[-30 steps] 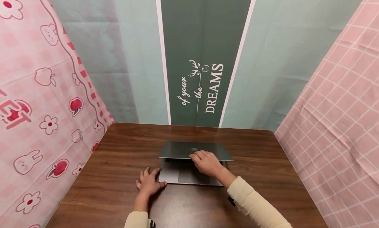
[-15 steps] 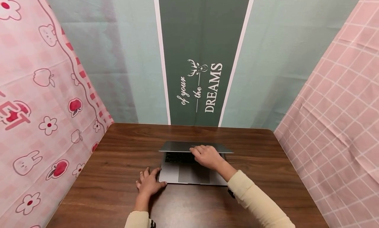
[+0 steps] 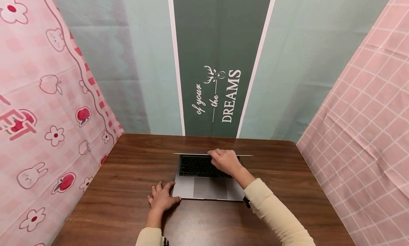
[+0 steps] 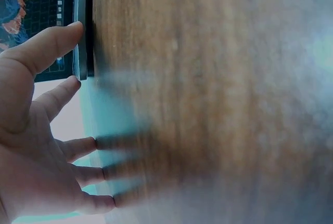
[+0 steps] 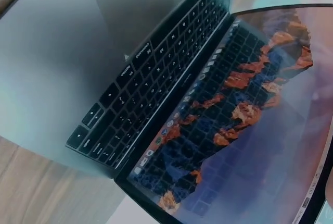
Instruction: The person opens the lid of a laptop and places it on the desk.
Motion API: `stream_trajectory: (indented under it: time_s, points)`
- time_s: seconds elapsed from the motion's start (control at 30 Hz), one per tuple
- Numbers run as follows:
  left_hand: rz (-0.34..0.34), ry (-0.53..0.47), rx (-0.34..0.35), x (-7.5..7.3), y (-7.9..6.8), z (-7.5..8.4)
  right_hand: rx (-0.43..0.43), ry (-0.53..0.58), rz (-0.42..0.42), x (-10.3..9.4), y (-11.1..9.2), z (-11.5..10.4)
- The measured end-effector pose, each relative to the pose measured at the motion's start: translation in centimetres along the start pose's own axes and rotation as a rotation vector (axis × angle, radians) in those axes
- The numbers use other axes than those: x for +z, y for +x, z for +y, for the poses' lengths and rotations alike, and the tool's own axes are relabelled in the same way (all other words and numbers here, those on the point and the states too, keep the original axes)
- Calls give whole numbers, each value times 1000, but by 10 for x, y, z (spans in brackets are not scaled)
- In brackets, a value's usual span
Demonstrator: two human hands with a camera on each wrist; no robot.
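Observation:
A grey laptop [image 3: 184,190] lies on the wooden table, its lid [image 3: 191,154] raised so that only the thin top edge shows in the head view. My right hand [image 3: 225,162] grips that edge, fingers over the top. The right wrist view shows the black keyboard [image 5: 148,81] and the lit screen [image 5: 250,130] with a rocky picture; just a bit of a finger enters at the right border. At the laptop's front left corner, my left hand [image 3: 162,198] rests with spread fingers. Its thumb and index finger touch the corner, the others lie on the table.
The brown wooden table [image 3: 127,175] extends around the laptop on all sides. Behind it hangs a green cloth [image 3: 220,33] with white lettering. Pink patterned cloths flank it, one with apples and rabbits [image 3: 38,132] on the left, one checked [image 3: 358,125] on the right.
My right hand has swung the laptop lid up and back, from a low tilt to nearly upright, uncovering the keyboard. My left hand has stayed at the corner.

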State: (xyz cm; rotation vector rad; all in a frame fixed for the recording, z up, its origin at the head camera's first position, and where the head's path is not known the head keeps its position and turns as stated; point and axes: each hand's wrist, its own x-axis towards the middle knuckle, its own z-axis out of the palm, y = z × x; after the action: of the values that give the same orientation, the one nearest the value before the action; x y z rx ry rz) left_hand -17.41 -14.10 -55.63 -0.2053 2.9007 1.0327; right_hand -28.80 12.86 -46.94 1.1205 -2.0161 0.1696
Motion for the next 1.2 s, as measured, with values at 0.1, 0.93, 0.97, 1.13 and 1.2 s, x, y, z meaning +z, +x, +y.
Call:
stream_trajectory:
  time_s: [0.1,0.93,0.97,1.13,1.2]
  points:
    - [-3,15,-5,1,0,1,70,31,-9,-2,3,2]
    - [-11,4,-19,1,-3,4,207,-87,-16,8,23,25]
    - [-11,4,-19,1,-3,4,212,-91,-15,9,24,25]
    - [-9,9,-22,0,-3,5,229,-112,-25,12,29,31]
    - [-8,13,-26,-1,-3,5,237,-116,-49,14,32,33]
